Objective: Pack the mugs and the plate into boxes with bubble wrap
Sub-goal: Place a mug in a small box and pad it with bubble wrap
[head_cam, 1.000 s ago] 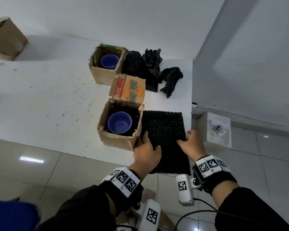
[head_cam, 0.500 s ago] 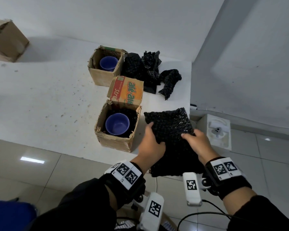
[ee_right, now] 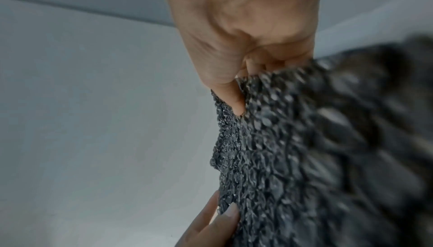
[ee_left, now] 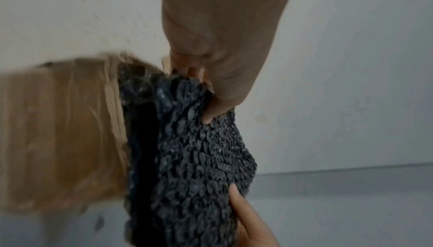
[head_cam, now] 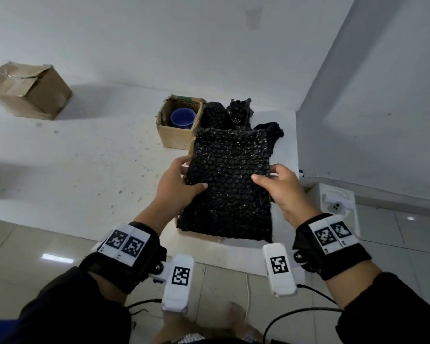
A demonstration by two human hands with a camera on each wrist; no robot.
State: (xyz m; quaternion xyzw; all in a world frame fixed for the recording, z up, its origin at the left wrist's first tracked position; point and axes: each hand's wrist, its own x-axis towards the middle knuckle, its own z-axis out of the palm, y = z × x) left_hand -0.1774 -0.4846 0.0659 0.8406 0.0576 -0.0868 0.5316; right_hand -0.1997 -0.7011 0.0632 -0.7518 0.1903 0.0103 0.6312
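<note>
I hold a black bubble wrap sheet (head_cam: 230, 184) by its two side edges, spread flat. My left hand (head_cam: 184, 177) pinches the left edge and my right hand (head_cam: 271, 177) the right edge, thumbs on top. The sheet hangs over the near cardboard box (head_cam: 199, 236), hiding its mug; only a strip of cardboard shows. The left wrist view shows my left hand (ee_left: 206, 93) pinching the sheet (ee_left: 194, 158) beside the box (ee_left: 58, 136). In the right wrist view my right hand (ee_right: 241, 84) pinches the sheet (ee_right: 293, 158). A blue mug (head_cam: 183, 117) stands in the far box (head_cam: 178, 140). No plate is visible.
A heap of loose black bubble wrap (head_cam: 236, 112) lies behind the sheet, next to the far box. A closed cardboard box (head_cam: 30, 91) sits at the far left of the white table (head_cam: 85, 170). A white device (head_cam: 336, 207) lies on the tiled floor at the right.
Both hands took the sheet by its edges, lifted it off the table and carried it left over the near box. The near mug is now hidden.
</note>
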